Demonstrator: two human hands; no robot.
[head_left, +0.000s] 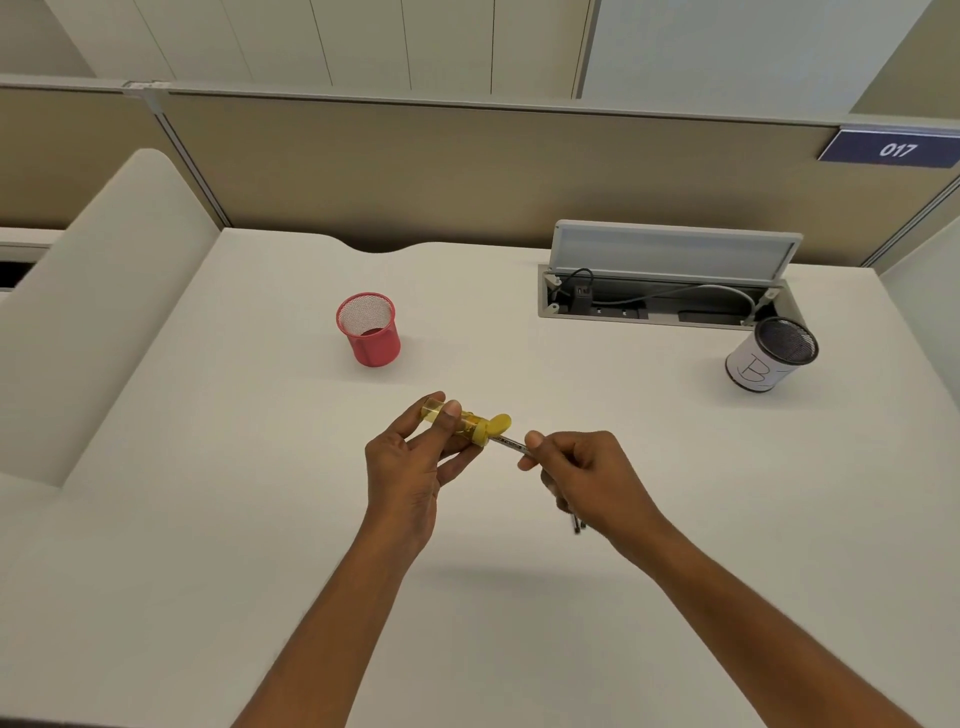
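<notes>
Hovering above the middle of the white desk (260, 519), the left hand (415, 457) has thumb and fingers curled round a yellow see-through pencil sharpener (467, 423). Its barrel lies roughly level, and a yellow flap stands up at its right end (an open cap, I'd guess). The right hand (587, 473) pinches a dark pencil (509, 443) between thumb and forefinger, the tip sitting in the sharpener's mouth. This looks like sharpening in progress.

That hand's lower fingers curl over 1 or 2 more dark sticks (576, 525) poking out under the palm; pens or pencils, I cannot tell. Sharpener and pencil are both in the air, off the desk.

A red mesh cup (370, 332) stands well beyond the left hand. A white cup marked B (763, 358) sits far right, just in front of the open cable tray (665, 301).

Risks from here:
- A skewed twist could snap the lead inside the sharpener.
- The spare sticks could slip from those curled fingers as the wrist turns.
- The raised flap might let shavings spill onto the desk.
</notes>
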